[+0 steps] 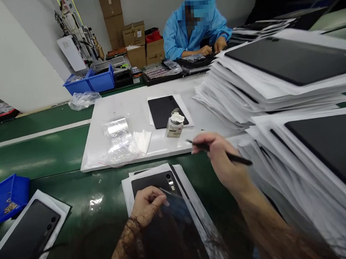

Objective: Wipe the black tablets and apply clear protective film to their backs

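In front of me, a dark tablet back panel (pixel 152 180) with a camera block near its top lies on white sheets. My left hand (pixel 149 207) is over its upper part, thumb and fingers pinched together at the edge of what looks like a thin, glossy clear film (pixel 176 205). My right hand (pixel 217 154), raised to the right of the panel, grips slim black tweezers (pixel 237 158) with the tip pointing left. Beyond that tip stands a small glass jar (pixel 174 128) with white material at its mouth, beside another dark panel (pixel 162 111).
Tall stacks of panels interleaved with white paper (pixel 240 92) rise on the right. Clear plastic wrap (pixel 118 137) and a white wipe (pixel 143 141) lie on the white board (pixel 103 109). A blue bin (pixel 19 193) sits left. Across the bench, a person in blue (pixel 174 37) works.
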A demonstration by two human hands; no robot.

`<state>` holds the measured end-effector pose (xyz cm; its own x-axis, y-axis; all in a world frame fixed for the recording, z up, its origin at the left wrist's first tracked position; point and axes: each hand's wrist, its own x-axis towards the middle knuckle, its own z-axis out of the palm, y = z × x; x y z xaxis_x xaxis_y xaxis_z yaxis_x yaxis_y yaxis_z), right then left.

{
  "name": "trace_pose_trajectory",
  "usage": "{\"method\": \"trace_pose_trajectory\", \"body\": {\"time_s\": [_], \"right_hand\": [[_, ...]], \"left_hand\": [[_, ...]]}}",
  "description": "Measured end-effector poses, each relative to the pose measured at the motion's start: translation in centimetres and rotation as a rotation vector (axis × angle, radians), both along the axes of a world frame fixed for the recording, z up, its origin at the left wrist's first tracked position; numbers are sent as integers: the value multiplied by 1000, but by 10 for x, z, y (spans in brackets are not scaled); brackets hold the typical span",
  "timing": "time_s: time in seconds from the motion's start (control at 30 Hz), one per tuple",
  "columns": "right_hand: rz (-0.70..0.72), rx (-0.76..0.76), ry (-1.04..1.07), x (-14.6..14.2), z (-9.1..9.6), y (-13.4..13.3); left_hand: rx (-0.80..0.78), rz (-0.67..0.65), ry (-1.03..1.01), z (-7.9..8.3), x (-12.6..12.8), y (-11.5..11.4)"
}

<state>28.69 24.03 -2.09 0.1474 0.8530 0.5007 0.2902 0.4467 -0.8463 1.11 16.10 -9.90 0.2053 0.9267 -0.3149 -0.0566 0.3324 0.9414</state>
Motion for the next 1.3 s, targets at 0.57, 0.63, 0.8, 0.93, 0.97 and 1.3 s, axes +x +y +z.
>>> {"method": "trace_pose_trajectory", "body": {"time_s": [0.57, 0.63, 0.8, 0.93, 0.97, 1.3], "right_hand": [[341, -541, 89, -6, -45, -73], [367, -583, 88, -7, -42, -72], [374, -622, 206, -13, -46, -74], [354, -573, 350, -16, -56, -79], [347, -545, 361, -15, -56, -81], [31, -429, 598, -43, -69, -76]], "left_hand": [[49, -45, 55, 10, -6, -3], [54, -47, 60, 10, -6, -4], [67, -35, 79, 9, -9, -8], [75, -48, 77, 9, -9, -8], [75, -55, 77, 10, -9, -7], [84, -93, 109, 16, -8, -6]]}}
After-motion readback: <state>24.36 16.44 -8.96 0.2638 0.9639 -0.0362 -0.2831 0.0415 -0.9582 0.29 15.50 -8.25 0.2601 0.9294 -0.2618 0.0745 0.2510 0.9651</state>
